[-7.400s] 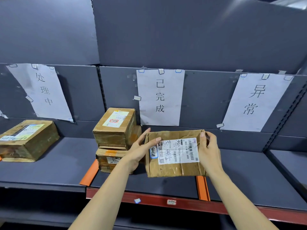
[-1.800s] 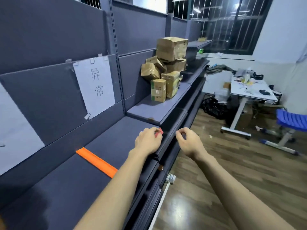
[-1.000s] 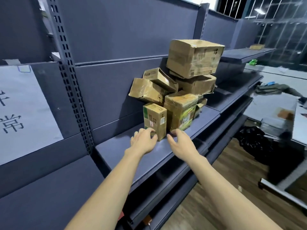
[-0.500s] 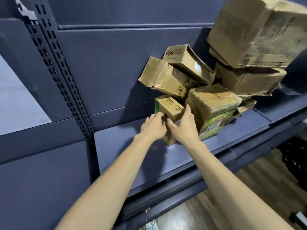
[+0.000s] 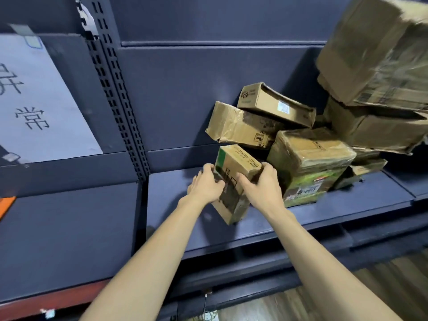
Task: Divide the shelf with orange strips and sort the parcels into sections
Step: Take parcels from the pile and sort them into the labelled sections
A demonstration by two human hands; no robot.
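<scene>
A small brown cardboard parcel with a green corner (image 5: 234,165) is tilted toward me at the front of the dark shelf (image 5: 180,218). My left hand (image 5: 206,185) grips its left side and my right hand (image 5: 260,185) grips its right side. Behind and to the right lies a heap of brown parcels: a taped box with a green base (image 5: 308,163), a crumpled box (image 5: 238,127), a flat open box (image 5: 275,104) and large boxes (image 5: 379,121) stacked high. An end of an orange strip (image 5: 5,203) shows at the far left on the lower shelf.
A perforated steel upright (image 5: 118,93) separates the two shelf bays. A white paper sign with black characters (image 5: 39,105) hangs on the left back panel. The left shelf has a red front edge (image 5: 53,304). Wooden floor (image 5: 347,300) shows at the bottom right.
Both hands have closed round the small parcel and tipped it toward me, away from the heap. The view has shifted so the sign and orange strip show at the left.
</scene>
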